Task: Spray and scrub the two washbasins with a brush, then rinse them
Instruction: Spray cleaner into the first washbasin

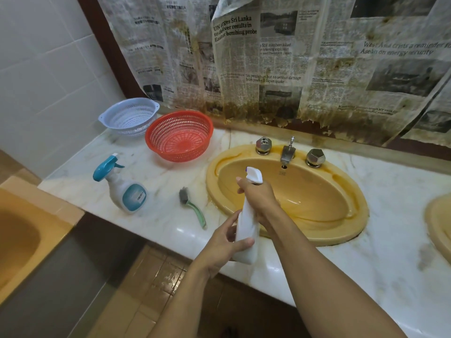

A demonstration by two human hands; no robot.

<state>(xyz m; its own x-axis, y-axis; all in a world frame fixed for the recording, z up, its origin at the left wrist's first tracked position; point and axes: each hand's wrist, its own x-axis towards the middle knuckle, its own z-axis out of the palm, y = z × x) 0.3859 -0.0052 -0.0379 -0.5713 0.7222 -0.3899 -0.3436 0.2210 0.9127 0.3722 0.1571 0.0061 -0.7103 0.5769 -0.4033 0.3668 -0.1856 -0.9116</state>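
Wall: white tiles (36,69) at the left; stained newspaper (268,57) hangs along the back, its lower edge brown and torn.
Floor: tan tiles (151,276) below the counter.
Counter: white veined marble (366,252), with brown stains round the basin.
On the counter: blue basket (129,117) at the back left, red basket (179,136) just beside it; nearer the front, the blue bottle (122,189) stands upright; the brush (191,207) lies flat between this bottle and the basin.
Basin: yellow oval (317,215) set in the counter, with a tap (288,152) at its back rim.
Cut off: a yellow fixture (22,240) at the left edge; the second basin (439,220) at the right edge, of which only a part of the rim shows.
Hard to read: the label of the blue bottle.
White bottle: (247,223) in the air over the front rim of the basin, tilted, with its head toward the tap.
Left hand: (224,245) grips the lower body of the white bottle, thumb on the near side.
Right hand: (258,196) is clamped round the neck, under the spray head; whether a finger is on the trigger I cannot tell.
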